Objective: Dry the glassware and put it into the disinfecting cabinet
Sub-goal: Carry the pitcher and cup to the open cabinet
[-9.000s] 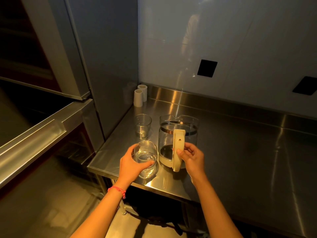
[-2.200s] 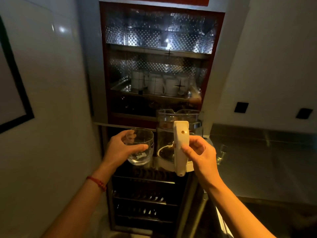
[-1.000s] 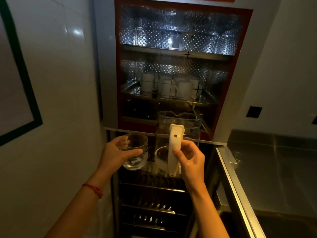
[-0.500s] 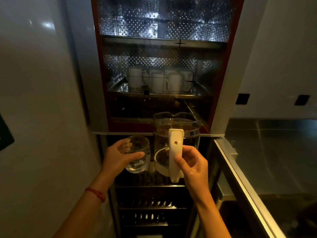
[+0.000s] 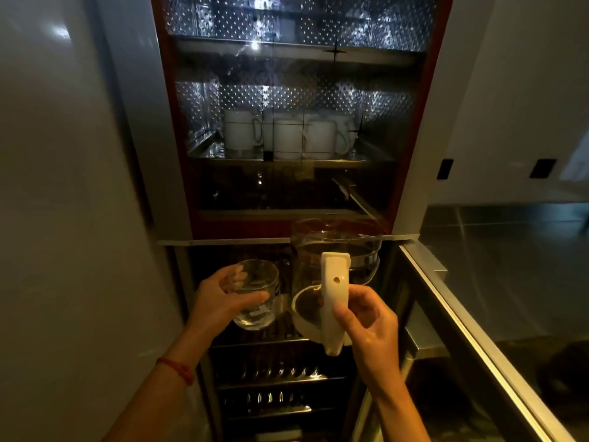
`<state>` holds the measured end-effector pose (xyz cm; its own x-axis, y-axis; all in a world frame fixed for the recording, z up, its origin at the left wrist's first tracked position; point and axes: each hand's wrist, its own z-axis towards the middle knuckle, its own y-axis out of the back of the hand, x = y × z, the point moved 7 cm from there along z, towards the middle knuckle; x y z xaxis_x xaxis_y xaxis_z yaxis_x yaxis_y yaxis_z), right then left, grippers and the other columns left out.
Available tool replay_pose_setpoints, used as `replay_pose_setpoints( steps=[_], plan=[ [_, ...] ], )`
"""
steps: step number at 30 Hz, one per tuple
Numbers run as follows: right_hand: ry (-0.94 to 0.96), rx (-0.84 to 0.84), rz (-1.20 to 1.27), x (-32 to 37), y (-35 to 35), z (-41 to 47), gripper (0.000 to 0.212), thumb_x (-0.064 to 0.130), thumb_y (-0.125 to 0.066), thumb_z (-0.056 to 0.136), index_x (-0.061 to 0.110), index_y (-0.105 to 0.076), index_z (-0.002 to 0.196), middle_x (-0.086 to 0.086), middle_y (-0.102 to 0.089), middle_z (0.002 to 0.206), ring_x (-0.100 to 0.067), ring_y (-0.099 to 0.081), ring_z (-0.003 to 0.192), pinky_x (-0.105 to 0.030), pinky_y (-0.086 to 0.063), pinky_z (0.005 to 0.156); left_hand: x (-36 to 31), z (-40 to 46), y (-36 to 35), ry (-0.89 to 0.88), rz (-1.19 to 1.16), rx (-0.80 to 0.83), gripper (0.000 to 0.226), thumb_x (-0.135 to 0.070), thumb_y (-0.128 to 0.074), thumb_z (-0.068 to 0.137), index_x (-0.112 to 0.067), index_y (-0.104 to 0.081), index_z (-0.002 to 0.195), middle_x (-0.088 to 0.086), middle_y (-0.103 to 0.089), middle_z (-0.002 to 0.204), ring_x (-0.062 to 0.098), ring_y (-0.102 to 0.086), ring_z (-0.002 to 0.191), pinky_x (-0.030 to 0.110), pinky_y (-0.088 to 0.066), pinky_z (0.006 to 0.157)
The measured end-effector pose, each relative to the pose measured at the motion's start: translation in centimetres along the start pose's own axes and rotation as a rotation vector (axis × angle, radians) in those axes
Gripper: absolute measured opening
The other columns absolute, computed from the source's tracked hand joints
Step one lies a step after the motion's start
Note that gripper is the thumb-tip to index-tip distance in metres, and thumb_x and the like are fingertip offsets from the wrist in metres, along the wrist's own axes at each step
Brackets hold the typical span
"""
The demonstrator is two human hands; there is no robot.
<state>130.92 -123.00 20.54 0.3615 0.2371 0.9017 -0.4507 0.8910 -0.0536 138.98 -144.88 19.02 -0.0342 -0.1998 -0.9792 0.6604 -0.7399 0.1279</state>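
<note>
Compared with half a second earlier, the view sits closer to the cabinet (image 5: 178,186); both hands keep their grips and positions in front of its lower compartment.

The left hand (image 5: 220,298) is curled round a glass (image 5: 258,298), thumb across its front. The glass is upright, held in the air beside the jug (image 5: 334,269) and apart from it. The right hand (image 5: 366,317) grips the jug's cream handle (image 5: 333,301); the jug is upright and held in front of the cabinet's middle rail.

The upper compartment's shelf (image 5: 287,159) carries a row of white mugs (image 5: 287,135), standing close together at the back. The lower compartment holds wire racks (image 5: 271,374); whether they carry anything cannot be told.

A steel worktop (image 5: 510,250) adjoins the cabinet's right side. Two dark wall sockets (image 5: 541,167) sit above its back edge. A pale wall (image 5: 63,186) stands left of the cabinet.
</note>
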Motion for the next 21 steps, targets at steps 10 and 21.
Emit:
replay_pose_setpoints(
  steps=[10,21],
  plan=[
    [0.029,-0.004,0.006,-3.9,0.2,-1.6,0.033,0.044,-0.067,0.063,0.027,-0.061,0.091,0.018,-0.066,0.094,-0.004,-0.063,0.09,-0.014,-0.051,0.069,4.5,0.1,-0.4,-0.022,0.021,-0.003,0.055,-0.009,-0.086,0.056,-0.032,-0.055,0.096,-0.006,-0.063,0.099,0.012,-0.06,0.094,0.025,-0.049,0.077],
    [0.128,-0.048,0.032,-6.9,1.0,-3.5,0.045,0.068,-0.067,0.058,0.036,-0.064,0.089,0.012,-0.067,0.097,-0.009,-0.064,0.092,-0.015,-0.052,0.07,8.2,1.1,-0.7,-0.073,0.002,-0.008,0.059,-0.024,-0.089,0.044,-0.034,-0.057,0.092,-0.003,-0.064,0.101,0.014,-0.061,0.096,0.024,-0.048,0.074]
  ],
)
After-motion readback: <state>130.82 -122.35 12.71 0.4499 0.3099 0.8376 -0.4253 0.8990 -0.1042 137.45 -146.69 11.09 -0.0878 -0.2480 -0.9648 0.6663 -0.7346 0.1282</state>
